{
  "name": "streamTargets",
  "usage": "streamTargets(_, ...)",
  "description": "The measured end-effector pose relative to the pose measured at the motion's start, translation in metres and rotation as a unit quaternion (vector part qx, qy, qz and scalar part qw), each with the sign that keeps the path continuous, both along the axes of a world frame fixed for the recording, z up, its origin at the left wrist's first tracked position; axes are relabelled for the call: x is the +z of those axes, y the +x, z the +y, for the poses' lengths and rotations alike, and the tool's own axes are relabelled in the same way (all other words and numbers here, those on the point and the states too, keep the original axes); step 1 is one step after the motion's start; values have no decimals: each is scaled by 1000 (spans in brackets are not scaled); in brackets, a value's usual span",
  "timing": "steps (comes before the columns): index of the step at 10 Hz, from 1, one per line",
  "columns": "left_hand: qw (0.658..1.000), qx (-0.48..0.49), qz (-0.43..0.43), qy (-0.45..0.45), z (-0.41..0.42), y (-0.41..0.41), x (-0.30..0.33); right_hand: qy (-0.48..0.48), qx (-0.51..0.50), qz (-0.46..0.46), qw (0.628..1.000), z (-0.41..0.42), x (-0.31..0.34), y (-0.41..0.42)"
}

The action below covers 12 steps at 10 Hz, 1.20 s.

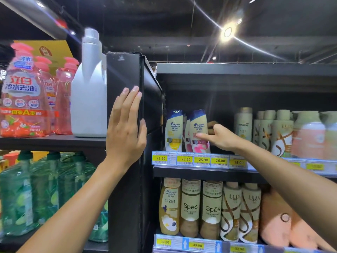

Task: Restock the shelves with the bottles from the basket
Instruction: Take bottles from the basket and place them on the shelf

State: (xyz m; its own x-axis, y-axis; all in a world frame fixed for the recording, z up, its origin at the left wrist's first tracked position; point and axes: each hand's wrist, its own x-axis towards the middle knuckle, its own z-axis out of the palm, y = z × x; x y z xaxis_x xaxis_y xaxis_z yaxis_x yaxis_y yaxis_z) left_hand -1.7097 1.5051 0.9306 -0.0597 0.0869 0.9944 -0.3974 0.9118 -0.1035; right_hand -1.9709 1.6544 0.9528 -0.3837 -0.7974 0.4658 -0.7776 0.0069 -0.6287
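Black store shelving (pixel 237 69) fills the view under a dark ceiling with one bright lamp (pixel 227 31). On the upper right shelf, at its left end, stands a Head & Shoulders bottle with a pink flower label (pixel 199 132), upright and just beside a matching bottle with a yellow label (pixel 174 131). The right hand (pixel 221 137) reaches in to the pink-labelled bottle, thumb laid on its front and fingers curled round behind it, so it grips the bottle. Right of the hand stand a Pantene bottle (pixel 243 125) and a row of Lux bottles (pixel 280 132), and yellow price tags (pixel 185 159) line the shelf edge below. One shelf down are a gold Head & Shoulders bottle (pixel 169 207), two Spes bottles (pixel 190 207) and more Lux. The left hand (pixel 125 128) lies flat against the black upright post (pixel 124 73) between the shelf bays, fingers straight and together, holding nothing. Left of the post stand a white jug (pixel 89 95) and pink detergent bottles (pixel 23 95), with green bottles (pixel 45 189) on the shelf beneath.
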Motion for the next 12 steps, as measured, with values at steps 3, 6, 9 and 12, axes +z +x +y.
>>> streamTargets(3,1000,5,4,-15,-3,-1,1,39,-69,15,997,6,4,-8)
streamTargets(6,1000,7,15,-21,-3,-3,0,114,-82,49,989,-2,3,-3)
streamTargets(9,1000,4,13,-18,0,-2,0,175,-133,99,970,-26,6,11)
streamTargets(12,1000,17,10,-9,2,-3,0,213,-140,175,951,1,11,27)
